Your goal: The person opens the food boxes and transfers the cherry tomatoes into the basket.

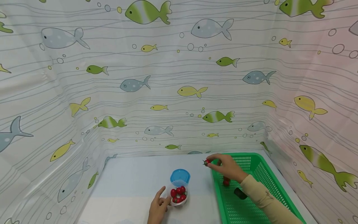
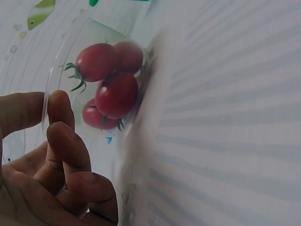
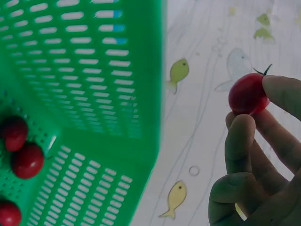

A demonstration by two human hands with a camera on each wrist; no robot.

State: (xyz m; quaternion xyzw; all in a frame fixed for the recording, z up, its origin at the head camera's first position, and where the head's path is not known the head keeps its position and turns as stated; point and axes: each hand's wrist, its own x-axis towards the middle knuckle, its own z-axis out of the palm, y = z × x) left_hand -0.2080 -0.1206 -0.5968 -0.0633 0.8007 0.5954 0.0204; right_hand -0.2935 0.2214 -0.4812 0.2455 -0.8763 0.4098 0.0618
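Observation:
My left hand (image 1: pixel 158 207) is at the near left side of a clear plastic tub (image 1: pixel 181 203), its fingertips pinching the rim in the left wrist view. Several red cherry tomatoes (image 2: pixel 116 95) with green stems lie inside the tub. My right hand (image 1: pixel 226 166) holds one cherry tomato (image 3: pixel 247 93) between thumb and fingers, stem still on. That hand is raised over the far left rim of a green slotted basket (image 1: pixel 218 193). More cherry tomatoes (image 3: pixel 28 161) rest in the basket, partly hidden by the right hand and sleeve in the head view.
A blue lid (image 1: pixel 180 176) lies on the white table (image 1: pixel 123 183) just beyond the tub. The basket takes up the table's right side. A fish-patterned curtain (image 1: pixel 167 68) walls the table at the back and both sides. Near the right sleeve is a small black object (image 1: pixel 240 193).

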